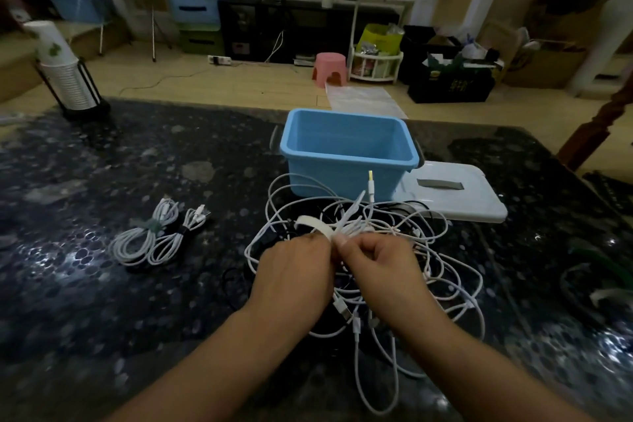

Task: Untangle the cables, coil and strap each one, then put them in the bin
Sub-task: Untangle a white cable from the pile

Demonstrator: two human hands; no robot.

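A tangle of white and black cables lies on the dark speckled table in front of me. My left hand and my right hand meet over the tangle. Between them they hold a gathered bunch of white cable, and a white strap curls up from my fingers. A white plug with a yellow tip sticks up behind my hands. The blue bin stands just beyond the tangle and nothing shows inside it. Two coiled, strapped white cables lie to the left.
The bin's white lid lies flat to the right of the bin. A stack of paper cups in a black holder stands at the table's far left. More straps or cable pieces lie near the right edge.
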